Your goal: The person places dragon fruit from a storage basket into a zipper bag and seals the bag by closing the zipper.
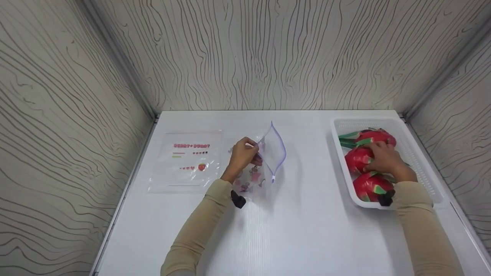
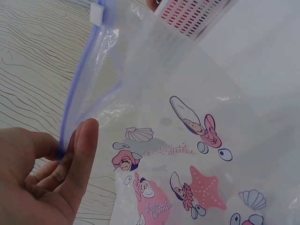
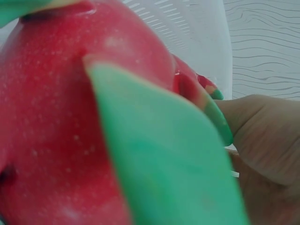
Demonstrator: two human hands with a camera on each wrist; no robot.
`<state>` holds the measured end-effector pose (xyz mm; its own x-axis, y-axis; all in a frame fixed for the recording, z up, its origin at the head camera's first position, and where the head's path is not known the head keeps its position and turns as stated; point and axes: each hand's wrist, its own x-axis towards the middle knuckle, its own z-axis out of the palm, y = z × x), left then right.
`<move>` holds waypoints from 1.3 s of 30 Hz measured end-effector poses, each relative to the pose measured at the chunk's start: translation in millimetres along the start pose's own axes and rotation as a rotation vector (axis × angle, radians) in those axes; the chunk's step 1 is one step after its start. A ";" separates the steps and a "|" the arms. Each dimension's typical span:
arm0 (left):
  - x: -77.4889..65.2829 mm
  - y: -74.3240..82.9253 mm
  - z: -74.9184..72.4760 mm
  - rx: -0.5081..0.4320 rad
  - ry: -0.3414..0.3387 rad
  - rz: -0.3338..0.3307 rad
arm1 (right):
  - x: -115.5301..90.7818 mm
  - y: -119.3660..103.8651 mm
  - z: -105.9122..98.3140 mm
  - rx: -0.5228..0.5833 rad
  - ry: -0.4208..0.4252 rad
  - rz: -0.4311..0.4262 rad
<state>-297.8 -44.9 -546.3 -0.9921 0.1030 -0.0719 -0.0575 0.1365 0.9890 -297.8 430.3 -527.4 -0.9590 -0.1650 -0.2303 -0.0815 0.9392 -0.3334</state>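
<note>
My left hand [image 1: 242, 155] pinches the purple-edged mouth of a clear slider zip bag [image 1: 255, 176] printed with pink shells and starfish. In the left wrist view, the bag's mouth gapes and its white slider [image 2: 96, 14] sits at the far end. On the right, my right hand [image 1: 385, 159] grips the middle dragon fruit [image 1: 357, 159] in a white basket [image 1: 413, 153]. Another dragon fruit [image 1: 378, 136] lies beyond it, and a nearer dragon fruit [image 1: 366, 188] fills much of the right wrist view, partly hiding the fingers.
A flat clear bag [image 1: 186, 178] with red printing lies on the white table [image 1: 307, 237], left of my left hand. Wood-grain panels [image 1: 249, 57] enclose the table at the back and both sides.
</note>
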 end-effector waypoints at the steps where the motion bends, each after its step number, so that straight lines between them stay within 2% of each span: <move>1: 0.0 0.1 0.0 0.000 0.002 -0.003 | 0.2 -0.3 -0.6 0.005 -0.006 0.005; 6: 1.3 0.9 0.5 -0.001 0.008 0.000 | 1.0 -3.0 -5.8 0.024 -0.048 0.012; 12: 1.8 0.9 0.9 -0.007 0.014 -0.002 | -0.4 -5.3 -12.2 0.019 -0.084 -0.019; 19: 1.4 -0.4 1.3 -0.013 0.018 -0.009 | -3.2 -4.1 -13.0 0.031 -0.072 0.001; 28: -2.1 -0.9 0.8 -0.001 0.013 -0.011 | -1.1 2.5 -9.8 -0.096 -0.013 -0.059; 34: -2.4 -0.6 1.0 -0.012 0.016 -0.012 | -1.5 0.7 -11.7 -0.049 -0.017 -0.021; 39: -2.2 -0.2 1.2 0.011 0.021 -0.017 | -0.8 0.0 -12.1 -0.046 -0.010 -0.025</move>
<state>-295.5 -44.0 -546.5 -0.9931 0.0802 -0.0860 -0.0734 0.1491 0.9861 -300.3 434.1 -516.1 -0.9538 -0.1916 -0.2313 -0.1183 0.9475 -0.2971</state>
